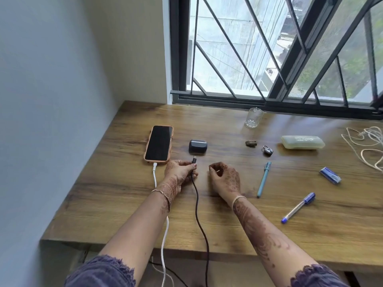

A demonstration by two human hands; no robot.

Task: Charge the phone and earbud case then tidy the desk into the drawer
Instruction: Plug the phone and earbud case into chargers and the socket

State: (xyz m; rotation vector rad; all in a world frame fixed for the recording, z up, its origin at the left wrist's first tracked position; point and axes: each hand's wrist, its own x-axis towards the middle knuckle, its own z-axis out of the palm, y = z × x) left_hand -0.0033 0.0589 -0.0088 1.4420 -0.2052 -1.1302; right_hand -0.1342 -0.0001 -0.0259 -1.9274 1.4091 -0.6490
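Pinches the cable [194,160] with the left hand [179,170], centre frame; holds the right hand [224,179] just beside, fingers loosely curled, empty.

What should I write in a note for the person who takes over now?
Left hand pinches the black cable just below its plug; plug points at the earbud case, not yet in.
Right hand loosely curled, holds nothing.
Done: white cable sits in the phone.
Left: plug in the case, then tidy teal pen, blue pen, padlock and the rest; drawer not in view.
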